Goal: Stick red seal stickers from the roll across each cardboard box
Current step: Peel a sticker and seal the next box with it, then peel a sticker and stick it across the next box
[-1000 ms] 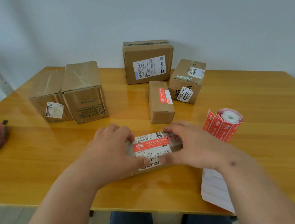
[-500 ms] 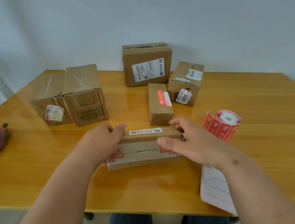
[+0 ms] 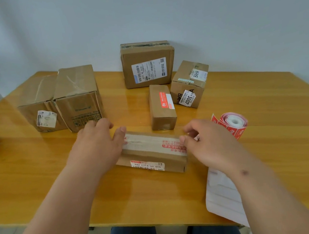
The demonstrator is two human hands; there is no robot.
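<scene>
While the left hand (image 3: 97,142) cupped one end of the long box (image 3: 154,153), thumb against its top, the right hand (image 3: 208,141) gripped the other end, fingers curled round it. Box lay flat on the table (image 3: 268,142), taped seam up, barcode label facing the person. Sticker roll (image 3: 232,124) sat just right of the box. Small box (image 3: 161,107) with a red seal stood behind it; four bigger boxes farther back.
</scene>
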